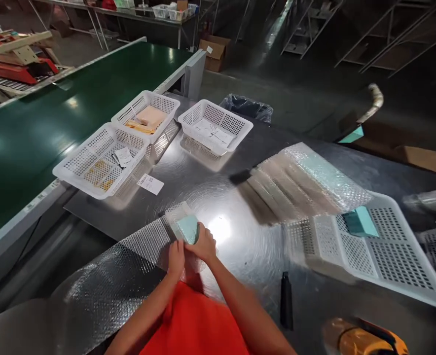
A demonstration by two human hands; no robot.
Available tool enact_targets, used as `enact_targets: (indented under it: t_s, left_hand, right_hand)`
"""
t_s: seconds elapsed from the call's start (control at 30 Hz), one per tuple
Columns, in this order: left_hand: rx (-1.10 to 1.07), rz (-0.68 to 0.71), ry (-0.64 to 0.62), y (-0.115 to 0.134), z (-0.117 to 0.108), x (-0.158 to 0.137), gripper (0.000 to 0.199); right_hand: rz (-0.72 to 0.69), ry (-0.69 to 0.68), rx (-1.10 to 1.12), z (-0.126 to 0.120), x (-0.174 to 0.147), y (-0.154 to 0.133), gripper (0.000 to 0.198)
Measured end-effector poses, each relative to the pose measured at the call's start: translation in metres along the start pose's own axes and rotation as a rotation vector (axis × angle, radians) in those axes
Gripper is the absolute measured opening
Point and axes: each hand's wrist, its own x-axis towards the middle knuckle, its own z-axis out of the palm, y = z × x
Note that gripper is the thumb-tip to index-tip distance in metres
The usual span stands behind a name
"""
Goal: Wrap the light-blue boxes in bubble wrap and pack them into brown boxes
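Observation:
A small pale-teal box lies on the metal table at the end of a long sheet of bubble wrap, with clear wrap around its far end. My right hand grips the box's near right corner, fingers curled over its side. Close against it, my left hand is closed on the bubble wrap at the box's near edge; its fingertips are partly hidden. The sheet runs off to the lower left, down to a roll. To the right stands a stack of bubble-wrapped packs.
White baskets with papers stand at the back left beside a green conveyor. A label card lies before them. At right are another white basket with a teal box, a black-handled tool and an orange tape dispenser.

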Motion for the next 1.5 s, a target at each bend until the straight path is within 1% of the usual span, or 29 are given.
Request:
enact_targets:
  t_s: [0.03,0.07,0.1,0.2,0.23,0.27,0.33,0.43,0.5,0.57,0.6,0.67,0.73,0.83,0.9,0.93,1.0,1.1,1.17,1.2,1.27,1.3,1.33,1.37,1.47,1.5]
  left_hand:
    - [0.084,0.034,0.004,-0.010,-0.003,-0.010,0.032]
    - [0.205,0.079,-0.031,-0.021,-0.005,-0.020,0.031]
    - [0.370,0.139,-0.105,-0.032,-0.007,-0.030,0.035]
    - [0.997,0.360,-0.411,-0.058,-0.006,-0.050,0.054]
    - [1.141,0.416,-0.473,-0.062,-0.003,-0.052,0.057]
    - [1.219,0.449,-0.493,-0.065,0.000,-0.053,0.059]
    - [1.291,0.476,-0.496,-0.067,0.007,-0.053,0.061]
    - [1.319,0.469,-0.556,-0.066,0.016,-0.054,0.067]
    - [1.314,0.474,-0.616,-0.066,0.019,-0.057,0.073]
    - [1.313,0.476,-0.629,-0.067,0.018,-0.061,0.078]
    - [1.315,0.471,-0.616,-0.066,0.017,-0.063,0.079]
    - [1.318,0.453,-0.541,-0.063,0.011,-0.066,0.072]
    - [1.307,0.440,-0.423,-0.057,0.003,-0.067,0.061]
    - [1.268,0.453,-0.265,-0.043,-0.010,-0.061,0.054]
    - [1.222,0.467,-0.207,-0.033,-0.018,-0.053,0.052]
    - [1.192,0.470,-0.193,-0.028,-0.022,-0.048,0.051]
    - [1.120,0.456,-0.191,-0.021,-0.027,-0.040,0.049]
    - [1.045,0.421,-0.228,-0.017,-0.029,-0.034,0.048]
    - [1.025,0.419,-0.251,-0.017,-0.027,-0.032,0.047]
    - [1.018,0.424,-0.263,-0.018,-0.026,-0.031,0.046]
    - [1.003,0.430,-0.283,-0.019,-0.024,-0.029,0.045]
    - [0.997,0.429,-0.288,-0.020,-0.023,-0.028,0.044]
    - [0.991,0.426,-0.290,-0.020,-0.024,-0.027,0.043]
    - [0.987,0.420,-0.290,-0.021,-0.025,-0.026,0.041]
    - [0.983,0.397,-0.287,-0.022,-0.033,-0.026,0.040]
    - [0.987,0.388,-0.289,-0.023,-0.036,-0.028,0.040]
  right_hand:
    - [-0.004,0.035,-0.032,0.002,-0.001,0.001,0.096]
    - [-0.009,0.069,-0.069,0.004,-0.001,0.003,0.096]
    - [-0.014,0.103,-0.111,0.005,0.001,0.007,0.096]
    - [-0.023,0.205,-0.217,0.004,0.012,0.027,0.096]
    - [-0.014,0.225,-0.234,0.002,0.017,0.036,0.095]
    - [0.002,0.239,-0.242,-0.002,0.023,0.045,0.095]
    - [0.047,0.258,-0.250,-0.012,0.036,0.061,0.097]
    - [0.084,0.305,-0.276,-0.031,0.052,0.079,0.100]
    - [0.080,0.344,-0.301,-0.041,0.057,0.084,0.100]
    - [0.051,0.406,-0.329,-0.041,0.056,0.084,0.098]
    - [0.031,0.445,-0.344,-0.036,0.052,0.082,0.095]
    - [-0.015,0.511,-0.359,-0.020,0.038,0.074,0.088]
    - [-0.057,0.523,-0.340,0.003,0.019,0.064,0.078]
    - [-0.125,0.456,-0.256,0.031,-0.011,0.047,0.060]
    - [-0.151,0.405,-0.209,0.035,-0.025,0.036,0.056]
    - [-0.156,0.387,-0.200,0.032,-0.030,0.031,0.056]
    - [-0.191,0.348,-0.222,0.014,-0.032,0.024,0.055]
    - [-0.333,0.275,-0.283,-0.024,-0.023,0.021,0.045]
    - [-0.441,0.219,-0.299,-0.042,-0.015,0.023,0.036]
    - [-0.493,0.175,-0.297,-0.047,-0.012,0.025,0.030]
    - [-0.583,0.071,-0.277,-0.045,-0.008,0.026,0.024]
    - [-0.604,0.029,-0.258,-0.039,-0.007,0.025,0.026]
    - [-0.589,0.011,-0.236,-0.031,-0.006,0.024,0.034]
    - [-0.527,0.023,-0.216,-0.021,-0.006,0.023,0.046]
    - [-0.187,0.081,-0.182,0.008,-0.007,0.017,0.093]
    - [-0.096,0.084,-0.183,0.016,-0.007,0.015,0.104]
